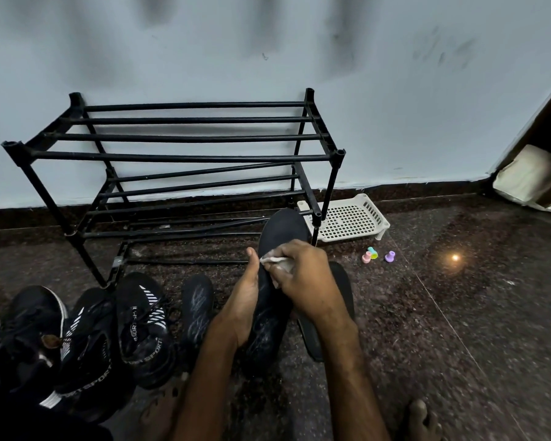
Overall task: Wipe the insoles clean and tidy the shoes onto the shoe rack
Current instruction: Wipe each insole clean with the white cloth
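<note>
Floor [458,329]: dark speckled polished stone with thin joint lines, carrying 1 small bright light reflection [455,257] at 3 o'clock. Wall [268,43]: pale blue-grey, marked with dark smudges along the top, meeting the floor at a dark skirting [427,189]. Shoe rack [185,157]: black tubular frame with tiers of bars, standing against the wall from 10 to 12 o'clock. White perforated tray [347,221]: on the floor at 2 o'clock, just beside the rack's right front leg. Pastel pieces [370,253]: 3 small items, pink, blue-yellow and purple, near the tray. Cream cloth item [528,179]: at the right edge beside brown woodwork; its kind cannot be told. Trainers [140,326]: black with white stripes and lettering, at least 3, grouped on the floor at 8 o'clock in front of the rack. Held insole [282,230]: dark, raised at centre with its toe end over the rack's lowest bars. Left hand [240,313]: grips the held insole along its left edge, thumb raised. Right hand [303,275]: fingers curled, pinching a white cloth [272,260] pressed onto the held insole. Second insole [198,307]: flat on the floor between the trainers and the left hand. Third insole [344,291]: on the floor, partly under the right forearm. Bare foot [422,418]: toes at 5 o'clock.
</note>
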Demonstrator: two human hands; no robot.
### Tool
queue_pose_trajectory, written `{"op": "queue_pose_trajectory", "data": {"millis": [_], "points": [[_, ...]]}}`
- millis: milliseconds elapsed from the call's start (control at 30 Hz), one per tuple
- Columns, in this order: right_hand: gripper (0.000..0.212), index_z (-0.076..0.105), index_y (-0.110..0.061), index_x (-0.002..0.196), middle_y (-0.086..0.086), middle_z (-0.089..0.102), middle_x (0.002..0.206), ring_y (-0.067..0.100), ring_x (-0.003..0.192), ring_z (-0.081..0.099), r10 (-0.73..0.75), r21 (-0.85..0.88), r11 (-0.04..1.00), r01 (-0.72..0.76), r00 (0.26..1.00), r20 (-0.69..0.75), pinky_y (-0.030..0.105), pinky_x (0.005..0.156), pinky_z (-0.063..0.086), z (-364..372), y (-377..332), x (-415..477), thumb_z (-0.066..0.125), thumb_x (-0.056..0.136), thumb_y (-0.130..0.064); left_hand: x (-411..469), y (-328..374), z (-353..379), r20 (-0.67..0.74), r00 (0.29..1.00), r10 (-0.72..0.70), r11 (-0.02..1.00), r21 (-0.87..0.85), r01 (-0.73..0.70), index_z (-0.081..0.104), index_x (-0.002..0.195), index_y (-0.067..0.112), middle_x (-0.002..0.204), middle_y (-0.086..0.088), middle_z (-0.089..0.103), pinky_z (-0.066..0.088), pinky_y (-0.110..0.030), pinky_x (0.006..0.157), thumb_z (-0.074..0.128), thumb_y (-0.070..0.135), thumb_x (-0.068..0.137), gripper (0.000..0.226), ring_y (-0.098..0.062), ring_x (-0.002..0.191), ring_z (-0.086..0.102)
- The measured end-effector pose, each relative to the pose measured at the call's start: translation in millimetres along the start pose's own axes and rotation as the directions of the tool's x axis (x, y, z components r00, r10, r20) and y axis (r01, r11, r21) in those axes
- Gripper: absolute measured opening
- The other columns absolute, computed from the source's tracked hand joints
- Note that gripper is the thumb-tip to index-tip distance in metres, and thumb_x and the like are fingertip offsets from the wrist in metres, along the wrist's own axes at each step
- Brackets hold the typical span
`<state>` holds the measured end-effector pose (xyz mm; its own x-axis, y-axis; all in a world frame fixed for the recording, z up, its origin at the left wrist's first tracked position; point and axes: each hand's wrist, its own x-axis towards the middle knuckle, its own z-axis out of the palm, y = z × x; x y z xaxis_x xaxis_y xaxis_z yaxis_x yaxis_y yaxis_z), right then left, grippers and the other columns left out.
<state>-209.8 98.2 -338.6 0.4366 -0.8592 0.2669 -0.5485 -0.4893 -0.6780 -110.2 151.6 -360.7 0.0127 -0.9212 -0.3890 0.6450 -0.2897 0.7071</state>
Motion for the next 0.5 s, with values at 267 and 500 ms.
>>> {"op": "queue_pose_trajectory", "data": {"millis": [267,500], "points": [[0.015,0.076,-0.015,0.099,-0.003,0.066,0.097,0.007,0.085,0.061,0.034,-0.017,0.999,-0.036,0.994,-0.106,0.008,0.078,0.045,-5.3,-1.5,3.2,0.073,0.085,-0.014,0.4,-3.4,2.2,0.054,0.998,0.019,1.000,0.013,-0.020,0.076,0.102,0.014,0.099,-0.010,0.076,0.060,-0.026,0.069,0.019,0.056,0.101,0.070,-0.017,0.089,0.074],[0.013,0.075,-0.013,0.098,-0.001,0.066,0.099,0.013,0.086,0.063,0.079,-0.122,0.988,-0.096,0.987,-0.138,0.027,0.083,0.053,-12.9,6.1,4.5,0.072,0.085,-0.013,0.7,-3.3,0.3,0.072,0.997,-0.035,0.999,0.022,0.034,0.071,0.113,0.012,0.101,-0.017,0.073,0.059,-0.036,0.061,0.018,0.063,0.098,0.076,-0.027,0.079,0.072]]}}
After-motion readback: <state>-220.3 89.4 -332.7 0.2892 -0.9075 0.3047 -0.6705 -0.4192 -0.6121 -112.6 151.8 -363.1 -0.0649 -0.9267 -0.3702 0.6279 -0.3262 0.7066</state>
